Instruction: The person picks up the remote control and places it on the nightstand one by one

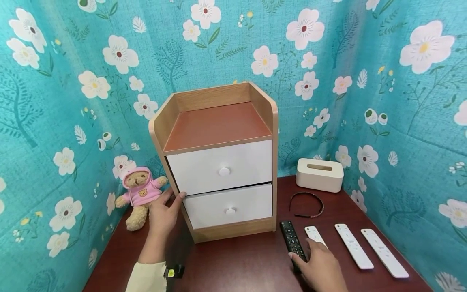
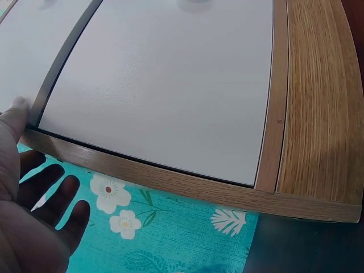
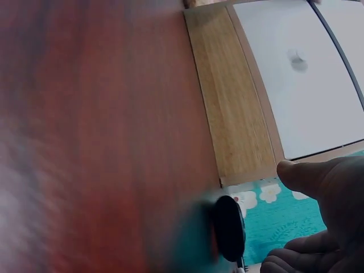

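A small wooden cabinet [image 1: 219, 235] with two white drawers, both pushed in, stands mid-table. My left hand [image 1: 163, 217] is at its left side, thumb on the front edge near the gap between the drawers. In the left wrist view, the other fingers [image 2: 71, 219] of that hand spread loosely beside the side panel. Right of the cabinet, my right hand [image 1: 324, 265] hovers low over a black remote control [image 1: 291, 240] and a white remote control [image 1: 314, 234]. Its thumb overlaps the black one; its loosely bent fingers cover the white one's lower end.
Two more white remote controls, one nearer [image 1: 354, 246] and one farther right [image 1: 384, 253], lie alongside. Behind them are a headband [image 1: 322, 207] and a cream tissue box [image 1: 319, 184]. A teddy bear [image 1: 140, 192] in a pink hoodie sits left of the cabinet. Floral curtains [image 1: 226, 52] surround the table.
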Motion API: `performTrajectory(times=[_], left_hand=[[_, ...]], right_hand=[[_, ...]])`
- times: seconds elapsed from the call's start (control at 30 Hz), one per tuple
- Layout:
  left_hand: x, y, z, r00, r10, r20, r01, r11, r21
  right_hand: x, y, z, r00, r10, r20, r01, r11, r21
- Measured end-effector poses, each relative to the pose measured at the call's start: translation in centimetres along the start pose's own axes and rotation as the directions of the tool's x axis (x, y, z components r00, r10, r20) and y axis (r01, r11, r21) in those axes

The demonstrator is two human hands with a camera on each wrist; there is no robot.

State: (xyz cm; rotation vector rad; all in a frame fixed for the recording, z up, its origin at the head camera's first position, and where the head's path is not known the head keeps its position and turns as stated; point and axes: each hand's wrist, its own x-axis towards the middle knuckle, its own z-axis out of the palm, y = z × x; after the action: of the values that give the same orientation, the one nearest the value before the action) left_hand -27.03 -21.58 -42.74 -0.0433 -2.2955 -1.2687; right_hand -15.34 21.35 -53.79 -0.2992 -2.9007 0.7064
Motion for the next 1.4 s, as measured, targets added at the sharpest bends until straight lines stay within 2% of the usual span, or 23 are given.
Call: performTrajectory(times=[0.23, 0.37, 0.67, 1.03, 1.4], left_hand=[[0.1, 0.1, 0.0, 1.0, 0.014, 0.005, -0.014, 1.0, 0.019], [0.1, 0.2, -0.2, 1.0, -0.004, 0.006, 0.004, 1.0, 0.026], [0.0, 0.6, -0.5, 0.997, -0.045, 0.056, 0.045, 0.999, -0.005], [0.3, 0.3, -0.2, 1.0, -0.005, 0.01, 0.006, 1.0, -0.03], [0.3, 0.4, -0.2, 1.0, -0.013, 0.007, 0.013, 1.0, -0.025]], right_hand=[[-0.9, -0.2, 0.9, 1.0, 0.022, 0.016, -0.022, 1.0, 0.0], [-1.0, 0.0, 1.4, 1.0, 0.01, 0.013, -0.011, 1.0, 0.009], [-0.9, 0.5, 2.1, 1.0, -0.004, -0.004, 0.004, 0.999, 0.053], [-0.5, 0.5, 2.2, 0.999, 0.016, 0.051, -0.017, 1.0, 0.024], [-0.8, 0.5, 1.8, 1.0, -0.006, 0.011, 0.006, 1.0, -0.017]])
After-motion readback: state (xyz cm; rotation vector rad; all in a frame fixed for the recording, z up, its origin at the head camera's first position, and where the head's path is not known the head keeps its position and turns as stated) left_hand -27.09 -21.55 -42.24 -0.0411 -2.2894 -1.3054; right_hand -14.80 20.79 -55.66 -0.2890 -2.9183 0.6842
